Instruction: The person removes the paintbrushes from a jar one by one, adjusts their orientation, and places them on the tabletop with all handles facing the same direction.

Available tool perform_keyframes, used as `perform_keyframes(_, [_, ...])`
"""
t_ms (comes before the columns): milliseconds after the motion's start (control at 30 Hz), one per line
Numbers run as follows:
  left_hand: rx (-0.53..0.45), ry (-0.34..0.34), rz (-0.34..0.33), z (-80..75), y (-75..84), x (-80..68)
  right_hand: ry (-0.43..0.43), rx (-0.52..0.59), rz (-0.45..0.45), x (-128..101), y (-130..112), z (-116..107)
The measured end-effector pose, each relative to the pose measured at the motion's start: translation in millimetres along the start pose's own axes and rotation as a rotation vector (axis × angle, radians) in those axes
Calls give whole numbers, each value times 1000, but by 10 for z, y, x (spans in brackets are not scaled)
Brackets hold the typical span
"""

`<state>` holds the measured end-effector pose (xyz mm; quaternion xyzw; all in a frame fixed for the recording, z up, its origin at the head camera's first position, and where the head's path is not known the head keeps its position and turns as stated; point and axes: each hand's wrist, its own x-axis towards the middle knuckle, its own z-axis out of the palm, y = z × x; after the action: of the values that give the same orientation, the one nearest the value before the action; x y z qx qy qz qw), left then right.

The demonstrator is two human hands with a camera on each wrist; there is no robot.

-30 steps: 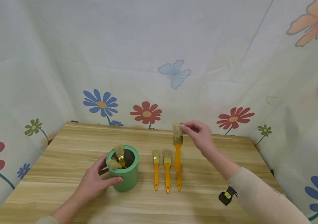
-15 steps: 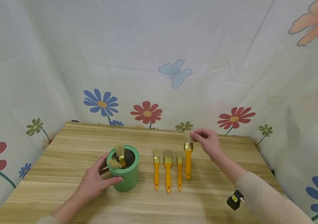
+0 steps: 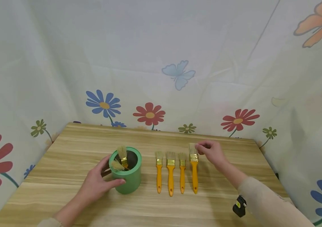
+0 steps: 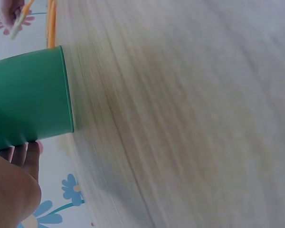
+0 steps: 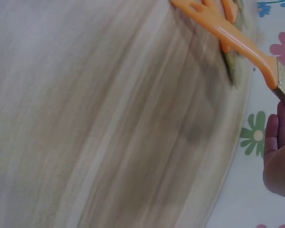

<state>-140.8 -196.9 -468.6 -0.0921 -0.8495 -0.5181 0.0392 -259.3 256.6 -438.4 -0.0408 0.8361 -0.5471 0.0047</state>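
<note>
Lowered since half a second ago: right hand and held brush, now in line with the row's right end, right of centre in the head frame; left hand and green can kept in place.

Hands, two. Left: spread wide round the can, thumb across the front. Right: thumb and fingers pinched on the held brush's bristles.

Can, one: upright on the wooden table, left of centre.

Brushes, six: two standing brushes inside the can, bristles up; three lying brushes side by side at centre, bristles toward the top; one held.

Butterflies, two, printed on the backdrop: blue, upper centre; orange, upper right.

Right wrist view only: held brush clearly tilted, bristle end raised, handle end lower; contact with the table cannot be told. Left wrist view: can's outer wall and base edge, contents hidden; head view alone shows its mouth.
</note>
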Motion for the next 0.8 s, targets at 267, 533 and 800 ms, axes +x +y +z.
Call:
perform_keyframes(267, [0,-1,4,-4,10,-2,0,-71,86,37,166,17])
perform_keyframes(533, [-2,-10,0,-7,1,19,-18,-78,92,86,281,34])
perform_keyframes(800, [0,-8,0,-17,-7,39,-47,-88,114,78,312,52])
